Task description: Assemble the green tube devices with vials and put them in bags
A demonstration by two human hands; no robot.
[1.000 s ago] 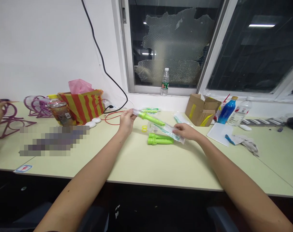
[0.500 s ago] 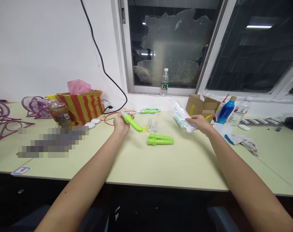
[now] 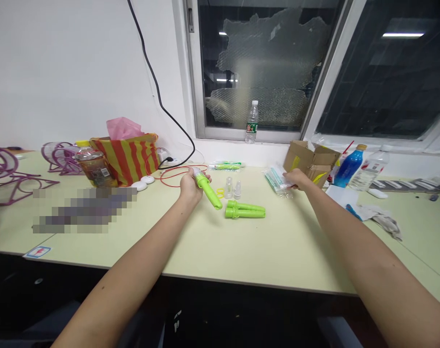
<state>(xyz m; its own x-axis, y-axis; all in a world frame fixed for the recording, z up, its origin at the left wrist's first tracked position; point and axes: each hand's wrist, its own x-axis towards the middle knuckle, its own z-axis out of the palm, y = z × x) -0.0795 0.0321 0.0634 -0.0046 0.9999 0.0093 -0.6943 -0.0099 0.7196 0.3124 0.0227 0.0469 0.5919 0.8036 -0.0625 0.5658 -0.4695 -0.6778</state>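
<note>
My left hand (image 3: 190, 187) is closed around a light-green plastic tube (image 3: 212, 195) with a clear end, tilted down to the right above the table. With its fingers pinched, my right hand (image 3: 298, 179) grips clear plastic packets (image 3: 277, 180) with pale-green and white contents, low over the table by the cardboard box. Two more green tubes (image 3: 246, 212) lie side by side between the hands. Behind them stand a clear small bottle (image 3: 229, 187) and a clear nozzle-shaped piece (image 3: 237, 190). Yellow rings (image 3: 220, 193) lie just left of these.
An open cardboard box (image 3: 309, 159) stands behind my right hand. Further right are a blue bottle (image 3: 350, 166) and a glove (image 3: 385, 222). A striped bag (image 3: 133, 162) and a drink bottle (image 3: 96, 169) stand left. A wrapped green item (image 3: 226, 166) lies near the wall, beside red cable (image 3: 169, 182).
My right hand has lowered the plastic packets toward the table, and they now lie flatter. My left hand still holds the green tube, now pointing more steeply down. The view has shifted slightly.
</note>
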